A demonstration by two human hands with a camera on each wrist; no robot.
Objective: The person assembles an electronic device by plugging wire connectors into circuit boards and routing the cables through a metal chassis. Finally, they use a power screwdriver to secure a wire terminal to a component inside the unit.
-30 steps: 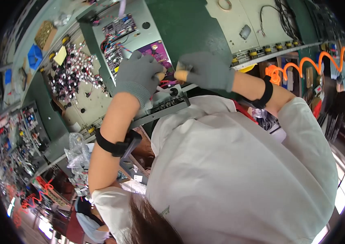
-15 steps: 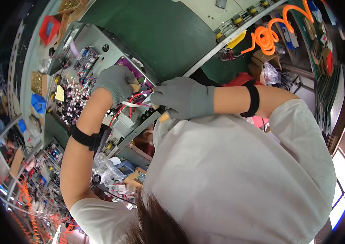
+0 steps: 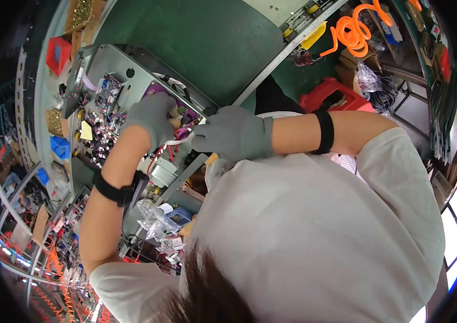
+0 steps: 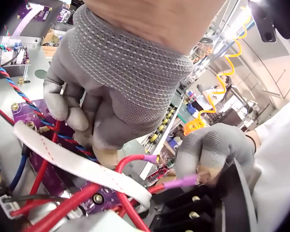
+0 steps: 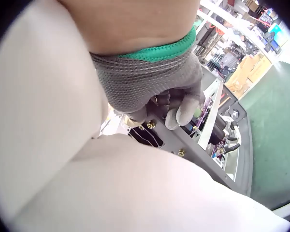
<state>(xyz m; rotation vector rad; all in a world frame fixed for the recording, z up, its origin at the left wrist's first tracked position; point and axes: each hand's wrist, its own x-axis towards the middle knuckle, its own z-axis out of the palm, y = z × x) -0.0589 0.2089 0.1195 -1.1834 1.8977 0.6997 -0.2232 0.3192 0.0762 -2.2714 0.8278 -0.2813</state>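
My gloved left hand is inside a grey metal case, its fingers bent over a purple circuit board. A twisted red-and-blue wire runs beside those fingers; whether they grip it I cannot tell. At the near corner of the case, my gloved right hand pinches the end of a red wire with a purple sleeve, right at a black terminal block. A second sleeved red wire ends loose between the hands. A white flat strap crosses in front of the board.
A green mat lies beyond the case. Loose small connectors are heaped to its left, near red and blue bins. An orange coiled hose hangs at the right, above a red stool.
The head view has turned, and the case now appears farther left and tilted. My right hand has come down to the case's near corner; the left stays over the board.
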